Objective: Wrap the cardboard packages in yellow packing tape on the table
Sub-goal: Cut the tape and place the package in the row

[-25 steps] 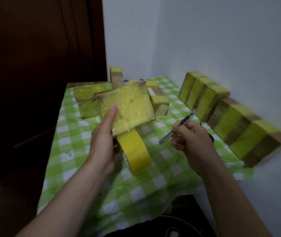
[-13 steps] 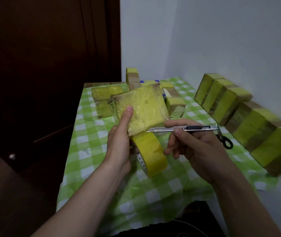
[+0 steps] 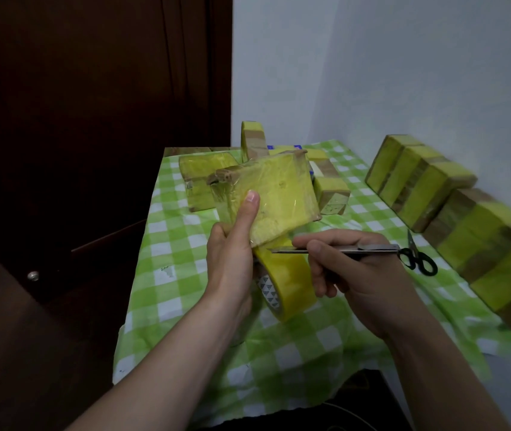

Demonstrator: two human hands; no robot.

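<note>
Over the table, our left hand grips the yellow-taped cardboard package; right hand pinches a slim metal knife, tip leftward between package and yellow tape roll.

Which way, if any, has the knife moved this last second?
Yes: against the scissors on the table, the knife has swung level, its tip going left to the tape under the package.

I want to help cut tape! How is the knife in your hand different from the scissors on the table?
The knife is a slim silver bar gripped by the right hand; the scissors have black loop handles and lie untouched on the tablecloth. Both can cut.
</note>
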